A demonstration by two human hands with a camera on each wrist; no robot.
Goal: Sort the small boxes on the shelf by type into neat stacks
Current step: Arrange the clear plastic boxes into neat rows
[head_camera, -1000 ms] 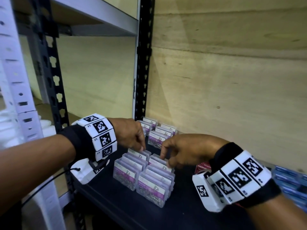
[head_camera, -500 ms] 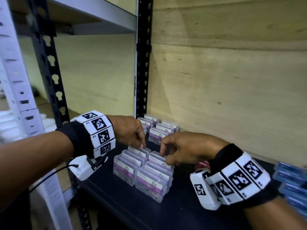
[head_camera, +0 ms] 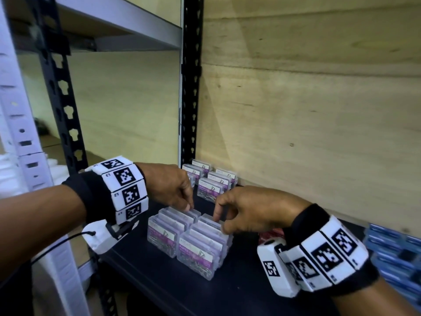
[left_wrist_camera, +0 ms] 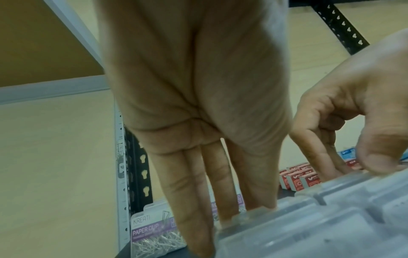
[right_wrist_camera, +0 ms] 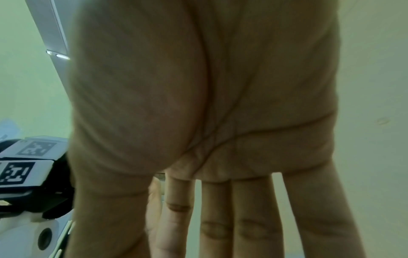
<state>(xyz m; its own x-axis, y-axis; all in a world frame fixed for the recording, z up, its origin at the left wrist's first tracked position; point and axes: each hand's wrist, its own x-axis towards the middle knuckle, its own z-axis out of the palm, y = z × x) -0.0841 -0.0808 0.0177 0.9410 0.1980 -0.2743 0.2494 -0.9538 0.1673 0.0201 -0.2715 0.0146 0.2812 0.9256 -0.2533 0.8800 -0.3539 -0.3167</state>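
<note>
Two rows of clear paper clip boxes with purple labels stand on edge near the shelf front, a left row (head_camera: 164,238) and a right row (head_camera: 198,254). My left hand (head_camera: 188,206) rests straight fingers on the rear box of the left row; in the left wrist view the left hand (left_wrist_camera: 232,218) has fingers behind that box and the thumb on its top edge. My right hand (head_camera: 219,224) pinches the rear box of the right row between thumb and index, as the right hand (left_wrist_camera: 353,167) also shows. In the right wrist view the right hand (right_wrist_camera: 198,235) fills the frame and hides the boxes.
More paper clip boxes (head_camera: 211,185) stand at the back by the black upright post (head_camera: 191,87). Red boxes (left_wrist_camera: 295,178) sit behind my right hand and blue boxes (head_camera: 396,249) are stacked at the far right. The black shelf (head_camera: 227,293) has bare room in front.
Both hands stay at the rear of the two rows. Only the camera has shifted a little.
</note>
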